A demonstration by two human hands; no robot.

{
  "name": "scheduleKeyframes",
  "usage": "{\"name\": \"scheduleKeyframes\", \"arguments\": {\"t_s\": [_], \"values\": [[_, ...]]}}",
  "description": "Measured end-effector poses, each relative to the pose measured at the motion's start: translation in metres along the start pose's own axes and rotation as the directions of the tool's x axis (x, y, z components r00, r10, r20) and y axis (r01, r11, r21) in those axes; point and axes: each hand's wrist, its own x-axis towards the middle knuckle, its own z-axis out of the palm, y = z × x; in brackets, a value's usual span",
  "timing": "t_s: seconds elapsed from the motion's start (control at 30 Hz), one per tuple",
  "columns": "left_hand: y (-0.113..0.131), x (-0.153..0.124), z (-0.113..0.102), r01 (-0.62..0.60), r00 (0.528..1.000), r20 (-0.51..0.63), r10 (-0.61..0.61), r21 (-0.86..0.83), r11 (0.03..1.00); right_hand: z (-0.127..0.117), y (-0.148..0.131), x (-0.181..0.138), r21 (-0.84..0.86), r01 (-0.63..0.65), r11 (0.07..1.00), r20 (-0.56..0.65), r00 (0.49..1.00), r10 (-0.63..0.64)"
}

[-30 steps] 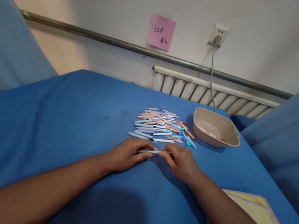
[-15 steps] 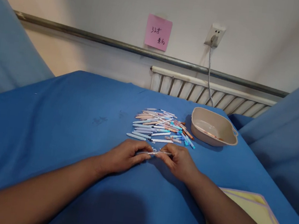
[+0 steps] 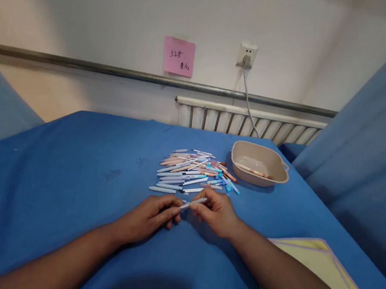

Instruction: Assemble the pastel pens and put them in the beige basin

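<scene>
Between my two hands is a slim whitish pen (image 3: 186, 205), tilted up to the right. My left hand (image 3: 154, 217) pinches its lower left end between thumb and fingers. On the upper right part, which looks pale and patterned, the fingers of my right hand (image 3: 218, 214) are closed. Both fingertips cover much of it, so I cannot tell whether it is one piece or two. Just beyond my hands lies a loose pile of pen parts (image 3: 170, 180): pale blue and peach barrels, white sticks, and orange and turquoise pieces.
A beige plastic basin (image 3: 261, 154) stands right of the pile, with an orange-and-white pen (image 3: 253, 171) inside. A yellow folder-like sheet (image 3: 301, 265) lies under my right forearm. Blue cloth (image 3: 70, 171) covers the table. Behind are a radiator (image 3: 213, 119), a rail and a plugged-in socket (image 3: 247, 56).
My view has shifted, so the scene sits further left. My hands have turned the pen from nearly level to tilted, and my left fingers have moved to its lower end.
</scene>
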Motion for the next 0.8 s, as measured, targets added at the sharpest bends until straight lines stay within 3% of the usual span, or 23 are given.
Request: {"name": "scheduleKeyframes", "arguments": {"t_s": [0.13, 0.4, 0.5, 0.6, 0.7, 0.8], "values": [[0.003, 0.0, 0.0, 0.003, 1.0, 0.013, -0.003, 0.023, 1.0, -0.001, 0.001, 0.001, -0.153, 0.006, 0.988, -0.047, 0.999, -0.014], [0.005, 0.002, -0.004, 0.01, 0.999, -0.048, -0.004, 0.112, 0.994, -0.002, 0.0, 0.002, -0.15, -0.007, 0.989, 0.01, 1.0, 0.009], [0.003, 0.004, -0.01, 0.04, 0.994, -0.11, -0.027, 0.113, 0.993, -0.006, -0.003, 0.005, -0.161, 0.042, 0.986, 0.023, 0.999, -0.038], [0.005, 0.011, -0.017, 0.06, 0.965, -0.259, -0.038, 0.078, 0.995, -0.008, -0.005, 0.009, -0.254, 0.053, 0.966, -0.005, 0.998, -0.056], [0.021, 0.028, -0.021, 0.019, 0.943, -0.329, 0.044, 0.186, 0.982, -0.008, -0.007, 0.013, -0.372, 0.052, 0.927, -0.031, 0.997, -0.068], [0.053, 0.059, -0.019, -0.108, 0.942, -0.262, 0.211, 0.358, 0.927, -0.007, -0.01, 0.015, -0.48, 0.069, 0.874, -0.012, 0.996, -0.085]]}}
